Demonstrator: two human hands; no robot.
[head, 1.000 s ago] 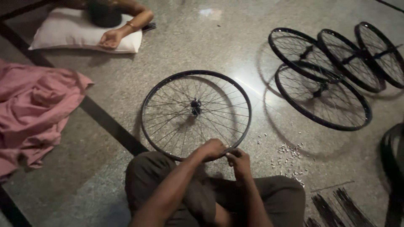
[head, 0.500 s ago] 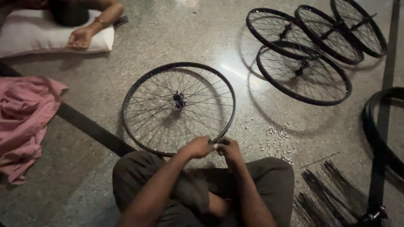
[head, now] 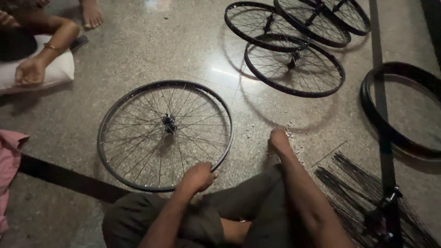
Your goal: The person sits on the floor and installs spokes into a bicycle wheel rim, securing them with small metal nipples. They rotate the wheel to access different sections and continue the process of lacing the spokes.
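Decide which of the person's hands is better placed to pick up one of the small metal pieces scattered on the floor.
Probably the right hand: it rests on the floor at the scattered small metal pieces. The left hand is at the rim of the spoked wheel, away from them.

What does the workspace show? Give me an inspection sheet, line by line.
Surface: speckled polished stone floor, with a glare patch.
Job's things: spoked wheel lying flat; small metal bits scattered beside it.
Clutter: loose spokes, pink cloth, bare rims.
Grippers: left hand on the wheel's near rim; right hand down among the small bits, grip not visible.
Cables: nothing seen.
Surroundings: three more wheels stacked beyond; another person's hand resting on a white pillow.
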